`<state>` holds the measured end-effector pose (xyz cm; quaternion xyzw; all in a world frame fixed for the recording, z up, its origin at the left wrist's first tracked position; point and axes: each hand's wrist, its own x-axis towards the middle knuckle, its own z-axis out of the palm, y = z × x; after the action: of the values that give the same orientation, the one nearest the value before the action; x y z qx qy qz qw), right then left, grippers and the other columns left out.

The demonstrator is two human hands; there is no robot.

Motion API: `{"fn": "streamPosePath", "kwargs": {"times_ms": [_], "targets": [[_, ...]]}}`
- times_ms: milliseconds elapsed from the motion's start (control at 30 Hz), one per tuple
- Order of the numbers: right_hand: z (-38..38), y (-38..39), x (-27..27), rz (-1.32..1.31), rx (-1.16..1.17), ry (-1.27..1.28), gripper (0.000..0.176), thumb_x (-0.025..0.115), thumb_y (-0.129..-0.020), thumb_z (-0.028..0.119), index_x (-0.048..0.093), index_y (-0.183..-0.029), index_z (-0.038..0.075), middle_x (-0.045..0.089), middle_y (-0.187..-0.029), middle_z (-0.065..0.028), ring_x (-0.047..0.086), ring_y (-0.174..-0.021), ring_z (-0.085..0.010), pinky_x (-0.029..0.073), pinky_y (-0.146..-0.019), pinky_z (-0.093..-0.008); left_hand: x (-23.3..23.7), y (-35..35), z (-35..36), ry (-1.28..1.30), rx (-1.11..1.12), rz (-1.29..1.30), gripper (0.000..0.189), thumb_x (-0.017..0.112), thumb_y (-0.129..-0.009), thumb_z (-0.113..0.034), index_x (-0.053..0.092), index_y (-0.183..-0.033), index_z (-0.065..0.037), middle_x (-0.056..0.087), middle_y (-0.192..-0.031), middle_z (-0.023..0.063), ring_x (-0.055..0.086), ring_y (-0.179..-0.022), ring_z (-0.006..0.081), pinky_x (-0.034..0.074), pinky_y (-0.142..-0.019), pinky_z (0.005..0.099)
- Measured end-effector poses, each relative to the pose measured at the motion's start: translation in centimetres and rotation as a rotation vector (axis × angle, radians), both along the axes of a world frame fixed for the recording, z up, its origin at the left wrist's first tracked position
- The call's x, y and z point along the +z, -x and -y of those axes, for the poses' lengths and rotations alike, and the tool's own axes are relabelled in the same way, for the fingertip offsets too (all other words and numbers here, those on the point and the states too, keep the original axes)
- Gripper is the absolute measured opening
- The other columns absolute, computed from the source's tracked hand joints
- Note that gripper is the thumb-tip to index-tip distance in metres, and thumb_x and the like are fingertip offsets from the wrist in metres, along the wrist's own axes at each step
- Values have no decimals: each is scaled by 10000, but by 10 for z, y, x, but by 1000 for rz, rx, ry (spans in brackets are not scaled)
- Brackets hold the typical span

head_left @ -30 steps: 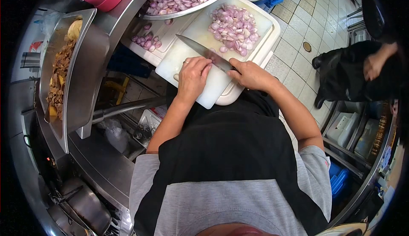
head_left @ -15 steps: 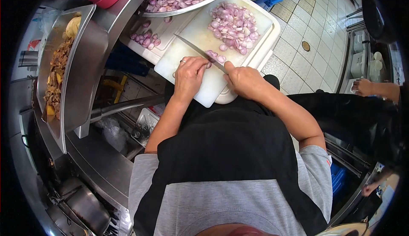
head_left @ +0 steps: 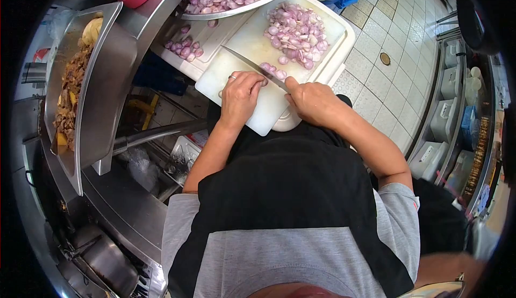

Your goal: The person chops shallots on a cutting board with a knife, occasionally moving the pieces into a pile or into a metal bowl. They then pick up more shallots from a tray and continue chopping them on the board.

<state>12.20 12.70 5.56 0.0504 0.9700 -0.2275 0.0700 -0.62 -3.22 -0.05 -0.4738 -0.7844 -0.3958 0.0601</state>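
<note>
My right hand (head_left: 314,102) grips the handle of a large knife (head_left: 252,68), whose blade lies across a white cutting board (head_left: 244,50). My left hand (head_left: 240,96), a ring on one finger, is curled on a shallot at the blade's edge; the shallot is mostly hidden under the fingers. A few fresh slices (head_left: 274,71) lie just past the blade. Farther up the board sits a heap of sliced shallots (head_left: 295,32). Peeled whole shallots (head_left: 183,49) rest on a second board to the left.
A metal bowl (head_left: 236,8) of cut shallots stands at the board's far end. A steel tray (head_left: 75,77) with cooked food leans at left. Pots (head_left: 105,257) sit low left. Tiled floor (head_left: 387,56) and shelves with containers (head_left: 449,115) are right. A person in dark clothes (head_left: 446,228) is at lower right.
The knife has chopped down beside my left fingers and new slices lie past the blade. The other person moved from the right side down to the lower right.
</note>
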Motion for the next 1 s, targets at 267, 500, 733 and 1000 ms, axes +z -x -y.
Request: {"fn": "streamPosePath", "kwargs": {"times_ms": [267,500,733,1000], "targets": [[4,1,-30,6,-73,97,280,517,-976,260,455,-1034,-6,639,-717,-254,638,-710,-455,498,-653,-535,-3,1,1,0,-10,-15,133,699,-781,-7,685,-912,-26,683,-896,100,640,-886,293,505,-804,388],[-35,6,-14,139,-70,211,340,530,-957,292,504,-1132,1,661,-860,-291,647,-869,-454,492,-807,-527,11,-1,3,177,-103,-60,281,706,-775,9,694,-1050,-45,664,-1082,114,625,-992,293,515,-826,384],[-17,-10,-6,58,-71,-5,251,555,-945,264,468,-997,34,640,-693,-229,647,-713,-435,496,-637,-537,13,-2,-5,60,-45,27,220,692,-792,1,671,-1009,-31,658,-1023,119,643,-943,305,523,-815,409],[-13,-8,-7,-14,-8,-23,257,555,-942,254,461,-991,20,636,-655,-206,650,-680,-421,502,-607,-526,3,-2,-7,4,-20,-85,167,699,-773,17,661,-924,-40,670,-952,100,662,-855,294,542,-732,383]]}}
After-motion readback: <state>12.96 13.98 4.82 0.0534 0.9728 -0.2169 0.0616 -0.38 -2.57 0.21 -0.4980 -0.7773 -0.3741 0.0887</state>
